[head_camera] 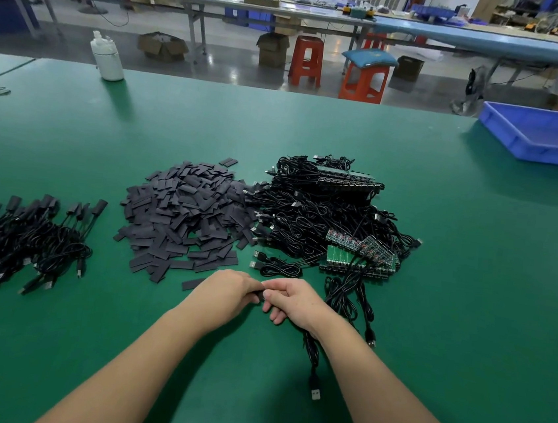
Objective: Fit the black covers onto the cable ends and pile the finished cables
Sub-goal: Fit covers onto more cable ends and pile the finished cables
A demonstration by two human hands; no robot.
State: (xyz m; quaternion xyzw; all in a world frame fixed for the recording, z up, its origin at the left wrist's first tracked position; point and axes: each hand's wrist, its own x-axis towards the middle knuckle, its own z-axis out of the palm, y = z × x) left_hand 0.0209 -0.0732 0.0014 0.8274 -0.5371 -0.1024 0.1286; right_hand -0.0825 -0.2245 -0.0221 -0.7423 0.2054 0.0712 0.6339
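Note:
My left hand (228, 290) and my right hand (290, 300) meet near the table's front middle, both pinching a small black cover (259, 293) between their fingertips. A black cable (312, 356) hangs from under my right hand, its USB plug (316, 391) lying on the green mat. A heap of flat black covers (184, 211) lies just beyond my hands. To its right is a tangle of bare cables with green circuit boards (355, 257). The pile of covered cables (23, 239) lies at the far left.
A blue plastic tray (546, 143) sits at the back right of the green table (471, 266). A white bottle (107, 57) stands at the back left edge. One loose cover (193, 284) lies by my left hand. Stools and benches stand beyond the table.

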